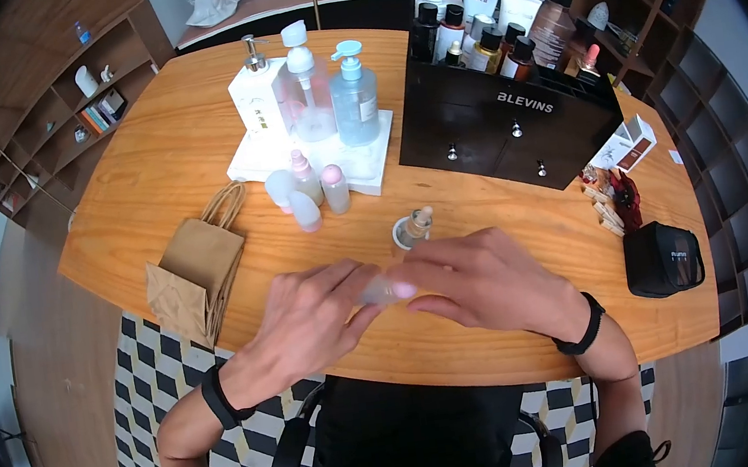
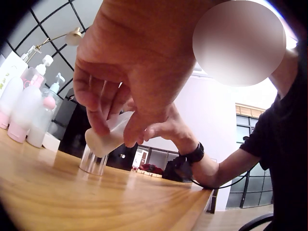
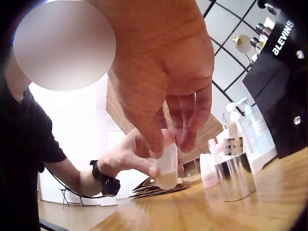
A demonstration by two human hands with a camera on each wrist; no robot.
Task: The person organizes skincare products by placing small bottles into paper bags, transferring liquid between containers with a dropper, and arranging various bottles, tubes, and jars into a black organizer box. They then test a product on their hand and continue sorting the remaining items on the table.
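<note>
My left hand (image 1: 305,317) holds a small translucent travel bottle (image 2: 108,140) that is tilted on its side, with pale contents at its base end. At the bottle's other end, the fingers of my right hand (image 1: 491,277) pinch its pink cap (image 1: 404,290). Both hands are above the near part of the wooden table (image 1: 490,341). Just beyond them stands a glass dropper bottle (image 3: 234,175) with a silver collar and a beige bulb. Farther left are several similar pink-and-frosted travel bottles (image 1: 335,191).
A white tray (image 1: 373,176) bears large pump bottles at the back. Right of it stands a black drawer box (image 1: 472,119) full of cosmetics. Folded brown paper bags (image 1: 200,264) lie at the left. At the right are a black pouch (image 1: 662,259) and dried red flowers (image 1: 626,200).
</note>
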